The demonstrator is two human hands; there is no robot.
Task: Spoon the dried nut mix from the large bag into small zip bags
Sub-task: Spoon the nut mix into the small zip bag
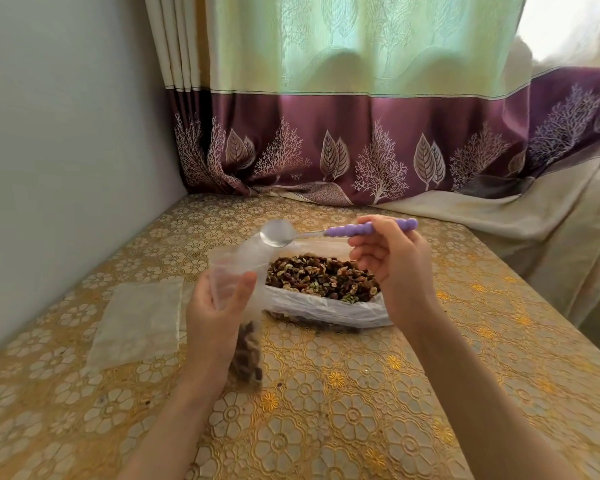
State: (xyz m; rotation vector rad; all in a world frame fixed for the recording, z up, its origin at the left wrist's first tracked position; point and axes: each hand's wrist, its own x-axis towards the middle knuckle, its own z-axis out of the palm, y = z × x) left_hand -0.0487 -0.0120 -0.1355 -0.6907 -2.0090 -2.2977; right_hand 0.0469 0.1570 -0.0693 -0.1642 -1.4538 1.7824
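Nearest you, your left hand (219, 317) holds a zip bag (238, 289) upright above the desk (361, 410); thumb and fingers are clamped on its upper part, and its mouth stands open toward the spoon; only a small clump of mix (248, 355) sits in the bottom of it, so this bag looks barely begun, and most of its room is left to fill. Just left of that hand a flat pile of spare bags (139, 320) lies on the desk, seemingly unfilled; how many there are you cannot tell, but they suggest plenty of portions remain.

Beyond the zip bag, your right hand (392, 261) pinches the purple handle of the spoon (329, 232), fingers curled round it; the bowl of the spoon hangs just over the bag's mouth and looks bare, so a scoop seems just tipped out and the next move is likely back for more.

Under the spoon and right hand the large bag (326, 306) rests on the desk, rim rolled down, heaped with nut mix (321, 277); judged by that, the task is at an early stage; behind it all hangs the curtain (326, 140).
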